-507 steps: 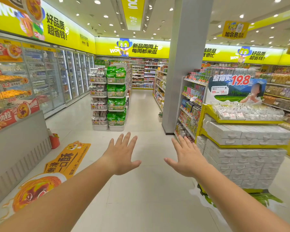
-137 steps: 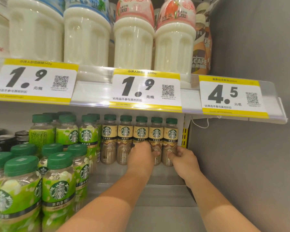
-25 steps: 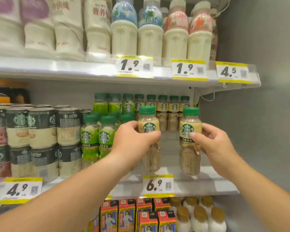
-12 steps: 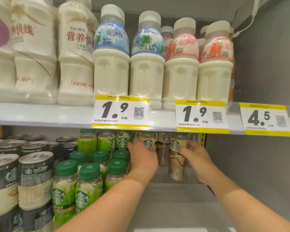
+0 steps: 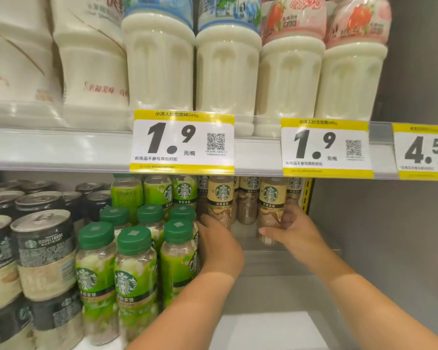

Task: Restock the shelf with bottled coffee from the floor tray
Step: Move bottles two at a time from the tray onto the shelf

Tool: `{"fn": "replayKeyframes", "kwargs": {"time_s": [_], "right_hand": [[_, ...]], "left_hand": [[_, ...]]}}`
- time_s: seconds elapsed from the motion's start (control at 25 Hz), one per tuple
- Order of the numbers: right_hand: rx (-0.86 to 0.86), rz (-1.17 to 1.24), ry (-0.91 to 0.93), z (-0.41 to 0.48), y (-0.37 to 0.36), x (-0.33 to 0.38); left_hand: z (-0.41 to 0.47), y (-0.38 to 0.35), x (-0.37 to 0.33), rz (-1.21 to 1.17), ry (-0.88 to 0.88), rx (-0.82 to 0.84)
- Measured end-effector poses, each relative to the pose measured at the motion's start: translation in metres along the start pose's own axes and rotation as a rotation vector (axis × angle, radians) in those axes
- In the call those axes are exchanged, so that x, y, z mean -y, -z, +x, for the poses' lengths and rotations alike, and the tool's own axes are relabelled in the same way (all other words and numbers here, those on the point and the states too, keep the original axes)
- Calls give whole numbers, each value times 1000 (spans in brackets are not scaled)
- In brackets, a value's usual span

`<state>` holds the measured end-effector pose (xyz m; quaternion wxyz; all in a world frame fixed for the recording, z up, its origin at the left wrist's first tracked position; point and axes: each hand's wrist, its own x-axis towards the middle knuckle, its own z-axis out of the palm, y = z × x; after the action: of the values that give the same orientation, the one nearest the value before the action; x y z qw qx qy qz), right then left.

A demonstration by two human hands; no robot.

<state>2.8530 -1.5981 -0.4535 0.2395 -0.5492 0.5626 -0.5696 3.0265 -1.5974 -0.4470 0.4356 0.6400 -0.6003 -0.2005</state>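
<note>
Both tan latte bottles have gone deeper onto the shelf (image 5: pixel 276 256). Left hand (image 5: pixel 219 245) grips one latte bottle (image 5: pixel 220 198); right hand (image 5: pixel 295 231) clasps the other latte bottle (image 5: pixel 272 205).

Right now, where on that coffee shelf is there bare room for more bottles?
Bare shelf floor runs in front of the two tan bottles, between the green-label bottles and the grey side wall. The left hand and right hand each grip one tan bottle. Left of the green row, cans crowd it.

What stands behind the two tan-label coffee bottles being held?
More tan-label bottles stand behind the two held bottles, which the left hand and right hand grasp. Their caps are hidden by the upper shelf.
</note>
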Motion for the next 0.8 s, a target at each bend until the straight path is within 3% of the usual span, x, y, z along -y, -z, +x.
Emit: {"fn": "replayKeyframes", "kwargs": {"time_s": [0.28, 0.52, 0.64, 0.8], "right_hand": [[-59, -51, 40, 4, -33, -2], [-11, -98, 92, 3, -56, 4], [1, -130, 128, 3, -57, 5], [27, -182, 149, 5, -58, 8]], "left_hand": [[2, -12, 5, 79, 69, -105], [-3, -13, 9, -44, -39, -204], [10, -13, 8, 109, 52, -197], [14, -18, 9, 127, 48, -215]]}}
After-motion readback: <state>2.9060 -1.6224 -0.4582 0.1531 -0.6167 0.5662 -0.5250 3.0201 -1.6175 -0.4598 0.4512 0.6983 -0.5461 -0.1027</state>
